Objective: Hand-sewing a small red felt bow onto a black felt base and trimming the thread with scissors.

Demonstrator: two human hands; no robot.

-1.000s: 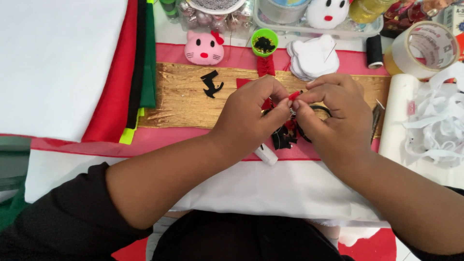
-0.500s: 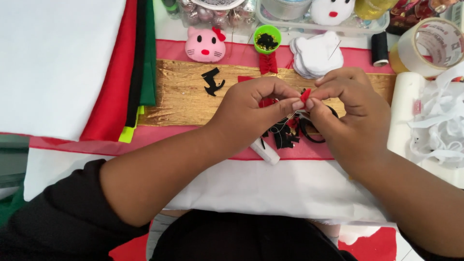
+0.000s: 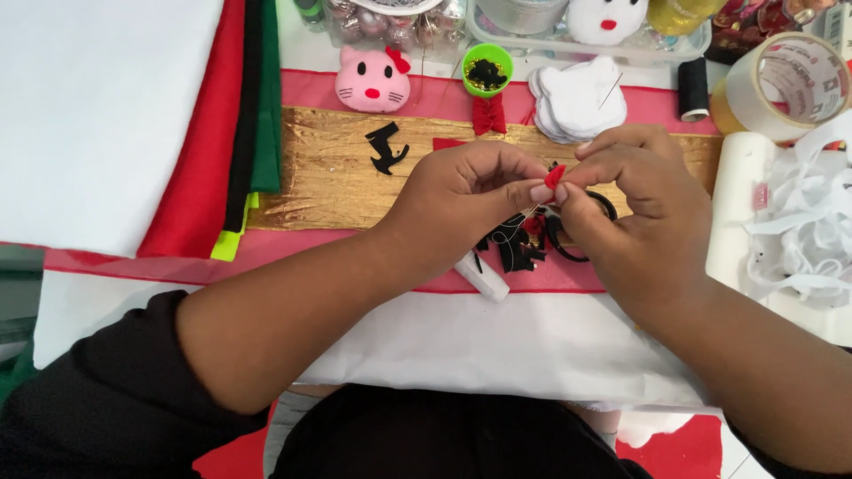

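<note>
- We held a small red felt piece (image 3: 555,176) between the fingertips of both hands, above the gold fabric strip (image 3: 328,182) and a little right of the middle of the view.
- The red piece was a narrow sliver; its long axis ran on a slant, the upper end toward the far right and the lower end toward us and the left. Most of it was hidden by fingertips, so we could not tell its full shape.
- Our left hand (image 3: 461,208) had thumb and forefinger pressed together on the lower end of the piece, the other fingers curled under.
- Our right hand (image 3: 635,208) pinched the upper end, forefinger arched over it and thumb below, the fingers closed on it.
- Under the hands lay black felt scraps (image 3: 515,248), a black loop (image 3: 577,232) that looked like scissor handles, and a white tube (image 3: 484,277) lying aslant, touching the pink band.
- On the gold strip, left of our hands, sat a small black felt cutout (image 3: 384,147); a red bow (image 3: 486,113) lay at its far edge.
- Farther off stood a pink cat-face plush (image 3: 373,82), a green cup (image 3: 487,71) of dark beads, a stack of white felt cat shapes (image 3: 579,99) with a needle stuck in, a black thread spool (image 3: 693,87) and a tape roll (image 3: 785,84).
- The surface was a table covered in layered cloth: a white sheet (image 3: 98,115) at left, then red, black and green felt edges (image 3: 244,115), with white ribbon scraps (image 3: 799,231) heaped at right.
- Nothing of the room beyond the table showed.
</note>
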